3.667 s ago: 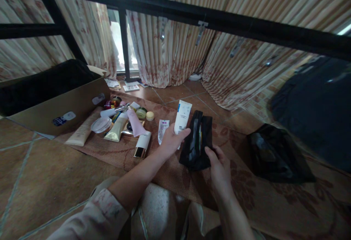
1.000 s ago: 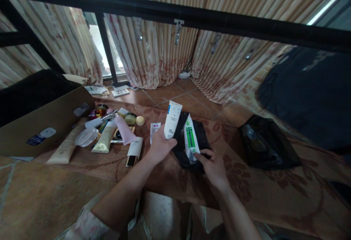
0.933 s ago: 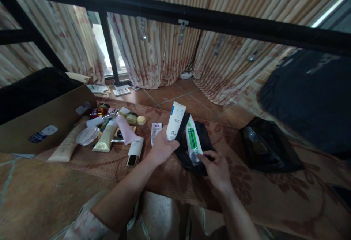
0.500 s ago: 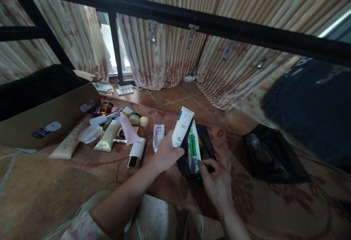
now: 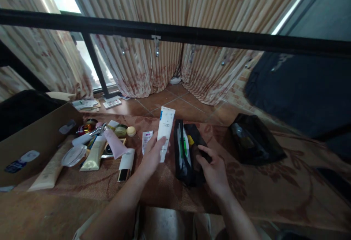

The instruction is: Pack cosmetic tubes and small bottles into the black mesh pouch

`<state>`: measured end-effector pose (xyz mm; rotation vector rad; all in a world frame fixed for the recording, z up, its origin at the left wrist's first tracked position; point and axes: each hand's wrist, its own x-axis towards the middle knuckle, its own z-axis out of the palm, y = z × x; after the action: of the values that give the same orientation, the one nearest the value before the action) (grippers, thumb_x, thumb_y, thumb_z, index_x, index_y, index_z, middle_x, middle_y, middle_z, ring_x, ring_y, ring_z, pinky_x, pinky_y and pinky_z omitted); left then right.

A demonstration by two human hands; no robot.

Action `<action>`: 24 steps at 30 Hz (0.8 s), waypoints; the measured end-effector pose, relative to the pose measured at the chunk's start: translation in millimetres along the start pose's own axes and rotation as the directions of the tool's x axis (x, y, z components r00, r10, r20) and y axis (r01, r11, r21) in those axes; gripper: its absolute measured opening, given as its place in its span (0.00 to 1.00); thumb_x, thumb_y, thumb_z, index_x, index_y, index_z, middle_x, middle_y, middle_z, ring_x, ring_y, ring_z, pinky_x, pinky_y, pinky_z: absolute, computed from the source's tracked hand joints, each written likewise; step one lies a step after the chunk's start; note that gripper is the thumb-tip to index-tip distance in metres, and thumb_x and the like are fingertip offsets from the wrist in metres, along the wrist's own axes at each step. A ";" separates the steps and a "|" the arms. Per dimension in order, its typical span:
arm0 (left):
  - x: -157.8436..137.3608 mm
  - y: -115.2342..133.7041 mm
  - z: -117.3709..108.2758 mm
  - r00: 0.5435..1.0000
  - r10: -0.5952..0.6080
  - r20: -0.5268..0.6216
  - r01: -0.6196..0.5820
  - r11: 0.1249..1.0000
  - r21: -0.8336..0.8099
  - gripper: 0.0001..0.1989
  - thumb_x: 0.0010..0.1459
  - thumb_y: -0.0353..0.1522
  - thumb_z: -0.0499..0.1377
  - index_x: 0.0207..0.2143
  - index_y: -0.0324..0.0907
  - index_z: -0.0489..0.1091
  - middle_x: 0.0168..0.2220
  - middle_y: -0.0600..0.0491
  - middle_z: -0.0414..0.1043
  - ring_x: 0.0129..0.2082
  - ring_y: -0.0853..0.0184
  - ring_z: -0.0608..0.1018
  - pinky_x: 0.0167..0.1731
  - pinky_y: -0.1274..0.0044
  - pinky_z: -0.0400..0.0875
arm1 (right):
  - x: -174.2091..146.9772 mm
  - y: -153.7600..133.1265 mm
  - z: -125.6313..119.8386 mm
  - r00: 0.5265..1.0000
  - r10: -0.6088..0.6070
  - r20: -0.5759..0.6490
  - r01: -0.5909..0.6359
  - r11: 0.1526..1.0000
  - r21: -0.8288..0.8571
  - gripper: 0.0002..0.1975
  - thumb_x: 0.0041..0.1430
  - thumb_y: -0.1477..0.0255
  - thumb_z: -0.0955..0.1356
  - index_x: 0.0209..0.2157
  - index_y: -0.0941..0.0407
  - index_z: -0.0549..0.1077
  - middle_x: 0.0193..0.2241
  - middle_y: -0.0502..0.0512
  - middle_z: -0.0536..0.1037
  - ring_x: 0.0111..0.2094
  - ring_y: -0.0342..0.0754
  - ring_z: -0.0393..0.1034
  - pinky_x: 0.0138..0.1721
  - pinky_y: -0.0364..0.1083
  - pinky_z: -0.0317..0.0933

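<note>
My left hand is closed around a white squeeze tube, held upright just left of a black pouch. The pouch's mouth gapes, showing a white packet with green stripes and a bit of something yellow. With thumb and fingers, my right hand grips the pouch's right side. Partly behind my left hand lies a small white sachet with pink marks. A white bottle with a gold-and-black cap rests left of my left wrist.
Several cosmetics, among them a pink tube, a round clear case and a large beige tube, lie by a cardboard box. Another black pouch sits at right. A dark metal bar crosses ahead before curtains.
The green-striped packet now sits lower inside the pouch, and my right fingers have gone from it to the pouch's side. The white tube is farther from the pouch. My view has turned right.
</note>
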<state>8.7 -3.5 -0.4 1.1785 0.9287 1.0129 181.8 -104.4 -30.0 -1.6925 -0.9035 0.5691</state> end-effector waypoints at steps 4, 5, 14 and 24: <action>1.6 23.0 -1.5 0.996 -0.087 0.037 0.093 0.967 -0.238 0.16 0.52 0.38 0.55 0.41 0.39 0.68 0.31 0.51 0.75 0.23 0.69 0.75 0.21 0.78 0.68 | 5.1 2.1 2.7 0.997 0.071 0.001 -0.071 0.988 0.140 0.19 0.50 0.66 0.69 0.45 0.55 0.76 0.43 0.57 0.79 0.42 0.54 0.74 0.44 0.52 0.66; -1.3 30.4 -0.9 0.991 -0.113 0.068 0.127 0.959 -0.254 0.17 0.52 0.38 0.56 0.42 0.39 0.68 0.32 0.51 0.75 0.24 0.68 0.76 0.23 0.77 0.70 | 5.8 1.5 3.9 0.998 0.065 0.008 -0.065 0.985 0.158 0.19 0.50 0.66 0.69 0.45 0.55 0.77 0.42 0.56 0.79 0.42 0.54 0.74 0.44 0.52 0.66; -48.9 68.0 43.3 0.939 -0.304 0.160 0.296 0.953 0.070 0.19 0.49 0.38 0.61 0.43 0.38 0.68 0.26 0.54 0.74 0.20 0.67 0.76 0.19 0.78 0.69 | 11.9 -9.2 2.2 0.999 -0.024 -0.020 0.027 0.991 0.127 0.14 0.50 0.71 0.66 0.38 0.56 0.79 0.40 0.56 0.77 0.43 0.50 0.71 0.48 0.49 0.61; -12.2 36.6 72.1 0.991 -0.129 0.036 0.060 0.667 0.743 0.19 0.57 0.36 0.53 0.47 0.34 0.67 0.28 0.49 0.75 0.26 0.64 0.77 0.25 0.77 0.67 | 6.9 -23.8 -9.7 0.993 -0.116 -0.031 0.118 0.991 0.056 0.18 0.47 0.81 0.63 0.38 0.56 0.79 0.40 0.55 0.74 0.37 0.46 0.71 0.43 0.45 0.63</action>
<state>68.8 -31.9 47.2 1.8121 1.3852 0.4670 186.5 -101.5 -4.0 -1.5810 -0.9513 0.4873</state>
